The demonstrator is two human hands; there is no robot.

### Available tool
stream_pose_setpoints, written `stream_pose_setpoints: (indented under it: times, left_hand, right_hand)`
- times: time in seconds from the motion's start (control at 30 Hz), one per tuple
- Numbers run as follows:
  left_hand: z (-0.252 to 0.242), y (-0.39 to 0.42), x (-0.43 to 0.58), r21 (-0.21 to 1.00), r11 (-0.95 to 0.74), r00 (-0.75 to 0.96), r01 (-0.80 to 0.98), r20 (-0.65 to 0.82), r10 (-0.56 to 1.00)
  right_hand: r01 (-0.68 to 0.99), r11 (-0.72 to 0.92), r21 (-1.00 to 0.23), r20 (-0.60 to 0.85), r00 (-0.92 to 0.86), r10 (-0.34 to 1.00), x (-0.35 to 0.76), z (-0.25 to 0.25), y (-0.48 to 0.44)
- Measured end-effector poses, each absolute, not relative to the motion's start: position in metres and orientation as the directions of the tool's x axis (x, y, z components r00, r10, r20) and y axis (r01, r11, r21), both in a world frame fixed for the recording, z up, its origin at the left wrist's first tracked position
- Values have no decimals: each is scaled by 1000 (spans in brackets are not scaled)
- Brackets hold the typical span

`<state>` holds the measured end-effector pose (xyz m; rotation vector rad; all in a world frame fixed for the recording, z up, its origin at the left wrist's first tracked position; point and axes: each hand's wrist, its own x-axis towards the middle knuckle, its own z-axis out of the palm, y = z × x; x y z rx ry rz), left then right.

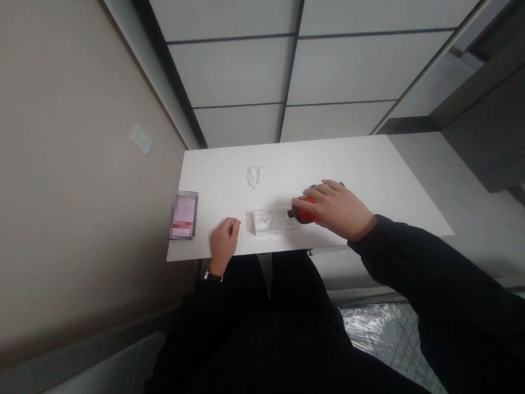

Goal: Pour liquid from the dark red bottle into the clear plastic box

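Head view: my right hand is clamped on an orange bottle, its dark tip over a clear tray near the desk's near edge. My left hand, fingers curled together, rests at that edge. Whether liquid is in the tray, I cannot tell. A white wad lies mid-desk, a card at the left edge; the far right stays open.

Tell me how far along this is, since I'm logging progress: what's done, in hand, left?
Done: clear tray and crumpled tissue are out on the white table. In hand: right hand grips the orange bottle at the tray; left hand rests closed. Left: cannot tell.
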<state>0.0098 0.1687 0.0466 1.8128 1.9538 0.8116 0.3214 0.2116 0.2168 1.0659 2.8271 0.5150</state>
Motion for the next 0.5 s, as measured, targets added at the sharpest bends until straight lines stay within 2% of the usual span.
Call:
stream_pose_setpoints:
  times: [0.23, 0.5]
  left_hand:
    - [46, 170, 9, 593, 23, -112, 805, 114, 987]
    - [49, 172, 12, 554, 35, -114, 831, 109, 987]
  right_hand:
    - [571, 705, 421, -38, -765, 643, 303, 231, 215]
    - [520, 726, 450, -102, -778, 620, 288, 235, 224]
